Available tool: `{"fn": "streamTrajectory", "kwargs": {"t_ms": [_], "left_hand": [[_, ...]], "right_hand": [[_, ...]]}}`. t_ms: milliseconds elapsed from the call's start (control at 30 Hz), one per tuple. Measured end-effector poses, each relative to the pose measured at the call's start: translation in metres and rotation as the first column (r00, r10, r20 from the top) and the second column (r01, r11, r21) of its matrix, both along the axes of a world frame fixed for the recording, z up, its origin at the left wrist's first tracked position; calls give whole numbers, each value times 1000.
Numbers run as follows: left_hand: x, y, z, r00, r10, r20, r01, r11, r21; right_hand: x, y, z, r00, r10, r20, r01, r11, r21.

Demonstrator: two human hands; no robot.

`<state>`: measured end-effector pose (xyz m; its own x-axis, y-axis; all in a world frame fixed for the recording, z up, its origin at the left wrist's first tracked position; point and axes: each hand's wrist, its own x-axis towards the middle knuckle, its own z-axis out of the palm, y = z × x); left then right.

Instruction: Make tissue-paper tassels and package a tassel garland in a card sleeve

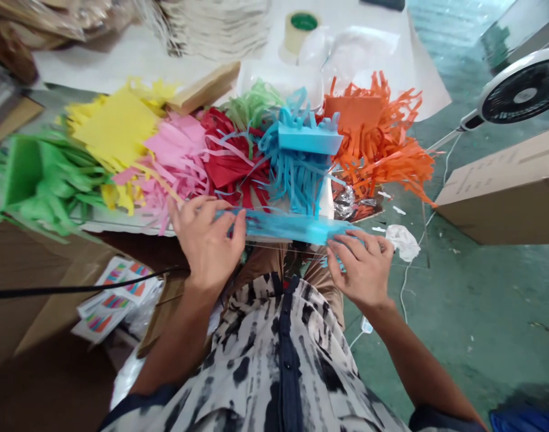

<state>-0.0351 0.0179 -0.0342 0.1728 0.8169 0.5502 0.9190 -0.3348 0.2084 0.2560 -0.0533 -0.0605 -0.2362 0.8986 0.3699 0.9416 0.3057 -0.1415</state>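
A blue tissue-paper strip, blurred by motion, stretches level between my two hands just beyond the table's near edge. Its left end is in my left hand, whose fingers are curled over it with the thumb below. My right hand grips the other end with bent fingers. A thin pale string seems to run alongside the strip. Directly behind it lies a blue fringed tissue bundle. Pink and red tissue bundles lie beyond my left hand.
Green, yellow and orange tissue bundles lie along the table. Farther back sit a tape roll and many pale strings. On the right are a fan and a cardboard box; printed cards lie lower left.
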Motion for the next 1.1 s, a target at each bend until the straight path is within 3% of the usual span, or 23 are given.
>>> {"fn": "streamTrajectory", "kwargs": {"t_ms": [33, 100, 167, 233, 433, 800, 1100], "left_hand": [[7, -3, 1, 1000, 7, 19, -7, 999, 34], [27, -9, -1, 983, -181, 38, 180, 983, 43], [48, -13, -7, 868, -494, 46, 495, 868, -33], [65, -14, -15, 799, -597, 69, 601, 790, -122], [75, -6, -29, 832, -537, 139, 555, 795, -247], [64, -12, -37, 811, -583, -38, 576, 809, -116], [36, 7, -19, 872, -442, 212, 490, 799, -350]], "right_hand": [[0, 1, 1, 1000, 8, 1, -8, 1000, 6], [1, 3, 5, 1000, 24, 11, -24, 1000, 8], [2, 5, 8, 999, 35, 33, -35, 999, -14], [4, 7, 9, 997, 40, 64, -38, 999, -30], [5, 10, 6, 998, 50, 44, -50, 999, -2], [7, 2, 9, 999, 39, 3, -39, 997, -59], [9, 13, 21, 994, -84, -72, 68, 976, -207]]}}
